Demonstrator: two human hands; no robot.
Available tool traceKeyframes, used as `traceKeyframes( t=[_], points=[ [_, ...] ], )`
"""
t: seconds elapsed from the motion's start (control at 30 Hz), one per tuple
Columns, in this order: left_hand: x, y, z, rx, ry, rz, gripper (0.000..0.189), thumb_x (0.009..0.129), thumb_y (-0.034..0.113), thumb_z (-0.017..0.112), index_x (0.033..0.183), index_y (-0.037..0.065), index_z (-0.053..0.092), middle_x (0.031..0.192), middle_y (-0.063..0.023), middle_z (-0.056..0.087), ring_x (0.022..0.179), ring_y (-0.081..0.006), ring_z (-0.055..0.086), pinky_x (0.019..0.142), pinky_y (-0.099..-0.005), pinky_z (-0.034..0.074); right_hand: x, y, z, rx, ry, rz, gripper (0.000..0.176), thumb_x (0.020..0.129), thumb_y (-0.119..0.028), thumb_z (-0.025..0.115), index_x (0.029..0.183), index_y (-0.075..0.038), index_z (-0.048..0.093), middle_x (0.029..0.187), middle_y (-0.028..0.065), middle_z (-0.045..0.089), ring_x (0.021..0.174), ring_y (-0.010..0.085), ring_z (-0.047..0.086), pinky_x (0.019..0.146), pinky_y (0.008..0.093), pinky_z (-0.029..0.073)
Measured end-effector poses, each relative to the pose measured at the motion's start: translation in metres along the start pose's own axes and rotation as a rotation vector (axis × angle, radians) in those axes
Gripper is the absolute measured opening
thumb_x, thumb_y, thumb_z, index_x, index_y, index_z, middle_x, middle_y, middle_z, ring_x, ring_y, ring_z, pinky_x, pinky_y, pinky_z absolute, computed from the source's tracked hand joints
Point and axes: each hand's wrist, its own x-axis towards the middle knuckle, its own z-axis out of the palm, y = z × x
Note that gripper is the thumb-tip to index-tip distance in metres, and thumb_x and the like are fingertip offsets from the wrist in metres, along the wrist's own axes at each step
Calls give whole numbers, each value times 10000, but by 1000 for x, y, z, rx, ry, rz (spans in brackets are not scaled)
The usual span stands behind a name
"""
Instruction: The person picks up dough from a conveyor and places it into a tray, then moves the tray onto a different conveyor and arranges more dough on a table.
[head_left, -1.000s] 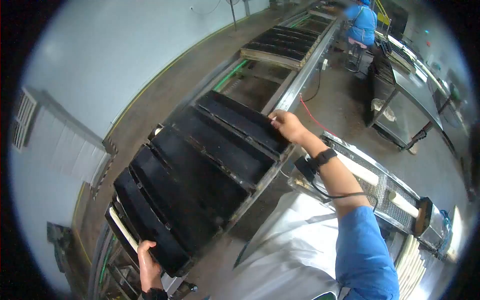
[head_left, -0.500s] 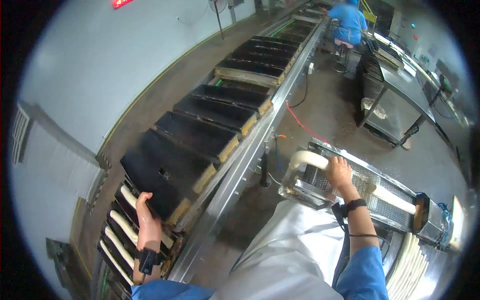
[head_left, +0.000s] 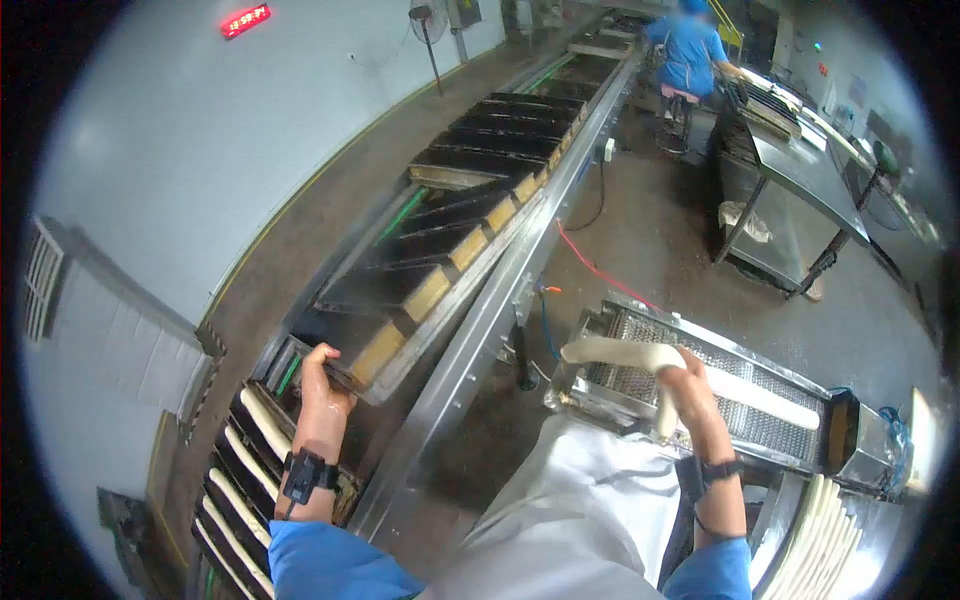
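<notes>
My left hand (head_left: pixel 326 392) is at the near edge of a dark pan (head_left: pixel 345 345) with a yellowish end face, its fingers curled at that edge and partly hidden. The pan sits tilted on the rail line. Below this hand, long pale dough strips (head_left: pixel 250 452) lie in the grooves of a black tray. My right hand (head_left: pixel 690 395) is closed around a thick dough strip (head_left: pixel 620 352), which bends over with one end hanging down. Beneath it, another dough strip (head_left: pixel 765 398) rests on the metal mesh conveyor (head_left: pixel 625 325).
More dark pans (head_left: pixel 500 135) line the steel-railed conveyor (head_left: pixel 480 335). Several dough strips (head_left: pixel 815 535) lie side by side at lower right. A person in blue (head_left: pixel 690 55) sits farther off beside a steel table (head_left: pixel 800 180). A red hose (head_left: pixel 600 268) crosses the floor.
The near pans have tilted and slid away from the dough-filled tray. My left hand has moved slightly right. My right hand has raised its dough strip, and the other strip has advanced left along the mesh.
</notes>
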Motion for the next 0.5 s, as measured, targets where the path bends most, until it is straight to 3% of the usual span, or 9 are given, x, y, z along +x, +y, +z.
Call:
traceKeyframes(
  t=[0.03, 0.1, 0.17, 0.2, 0.33, 0.4, 0.47, 0.5],
  points=[
    [1, -2, 2, -11, 34, -83, 238, 632, 149, 623, 843, 106, 522, 878, -71, 547, 850, -272, 555, 751, -432, 456, -8, 25, -13, 162, 182, -61, 259, 795, -177, 626, 968, 14, 608, 903, 120, 637, 770, 201, 595, 727, 312, 493],
    [1, -8, -3, -10, 28, -72, 188, 638, 151, 625, 785, 108, 514, 840, -67, 562, 789, -274, 570, 706, -416, 462, -23, 48, -75, 675, 190, 89, 210, 851, -213, 589, 958, -32, 589, 929, 106, 616, 841, 191, 595, 778, 333, 496],
    [-2, -5, -4, 67, -9, -54, 175, 637, 174, 636, 751, 109, 519, 825, -65, 577, 741, -274, 579, 656, -412, 475, -65, 29, -124, 737, 455, -91, 203, 855, -238, 589, 967, -69, 576, 930, 96, 610, 874, 185, 593, 801, 341, 496],
    [33, -15, -18, -63, 6, -129, 225, 629, 204, 647, 787, 107, 519, 830, -61, 583, 708, -274, 581, 617, -414, 485, -89, 32, -157, 784, 517, -45, 224, 843, -258, 612, 967, -74, 581, 918, 91, 609, 863, 183, 593, 798, 347, 500],
    [17, -8, -7, 25, -4, -137, 409, 641, 195, 614, 1001, 27, 517, 940, -132, 601, 827, -331, 628, 714, -436, 515, -181, 36, -234, 796, 669, 142, 343, 818, -325, 656, 1012, -50, 592, 949, 97, 636, 906, 211, 616, 802, 375, 511],
    [24, -11, -10, 14, -38, -160, 420, 643, 190, 608, 1015, 23, 507, 945, -137, 598, 834, -330, 626, 726, -436, 513, -201, 71, -257, -173, 918, 336, 406, 829, -298, 650, 1105, -11, 572, 1042, 120, 634, 978, 242, 616, 838, 380, 505],
    [17, -13, -3, -18, -24, -174, 366, 647, 194, 615, 966, 43, 517, 928, -123, 587, 837, -315, 609, 755, -444, 504, -214, 130, -292, -1178, 1005, 462, 475, 839, -270, 643, 1197, 29, 551, 1136, 143, 632, 1050, 272, 615, 874, 384, 499],
    [18, -18, -1, -30, -14, -171, 366, 647, 194, 615, 966, 43, 517, 928, -123, 587, 837, -315, 609, 755, -444, 504, -190, 218, -332, -574, 826, 203, 424, 853, -188, 624, 1225, 4, 554, 1117, 151, 633, 1024, 260, 618, 858, 355, 506]
  ],
)
